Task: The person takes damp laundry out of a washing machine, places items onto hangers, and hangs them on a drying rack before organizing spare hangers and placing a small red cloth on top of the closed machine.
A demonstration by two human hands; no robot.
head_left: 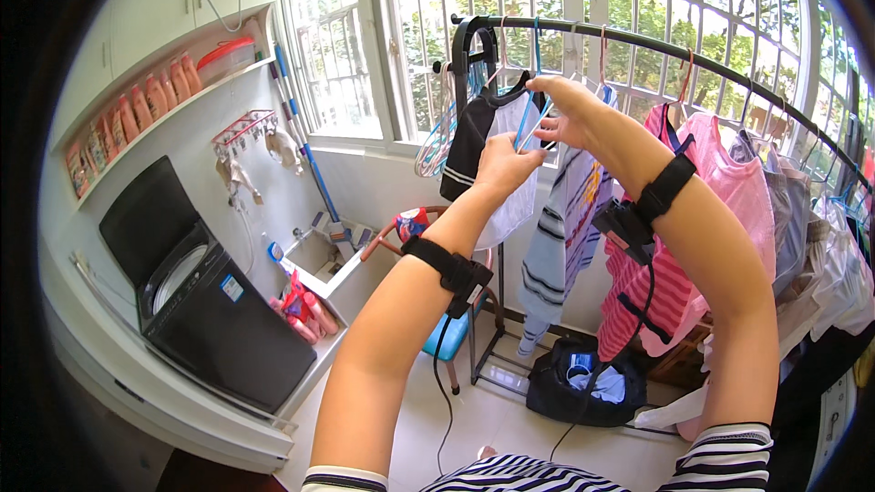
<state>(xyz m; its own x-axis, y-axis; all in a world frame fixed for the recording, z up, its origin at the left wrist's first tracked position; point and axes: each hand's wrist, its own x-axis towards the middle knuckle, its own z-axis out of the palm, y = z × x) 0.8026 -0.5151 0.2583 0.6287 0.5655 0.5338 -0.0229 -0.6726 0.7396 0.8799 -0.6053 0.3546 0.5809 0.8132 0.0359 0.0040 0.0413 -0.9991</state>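
Observation:
My left hand [507,162] is closed on the lower part of a blue clothes hanger [523,118] in front of the hanging rail. My right hand [567,109] reaches in from the right. Its fingers are bent around the hanger's upper end and other side, partly hiding it. A white shirt with black sleeves [508,205] hangs right behind my left hand, its collar close to the hanger. Whether the hanger is inside this shirt I cannot tell. To the right of my hands hangs a light blue striped garment [545,260].
A curved black rail [638,36] carries pink and grey clothes on the right. Below them a black bag [551,381] with clothes sits on the floor. A chair with a blue seat [442,337], a sink [319,260] and a black top-loading washing machine [232,323] stand left.

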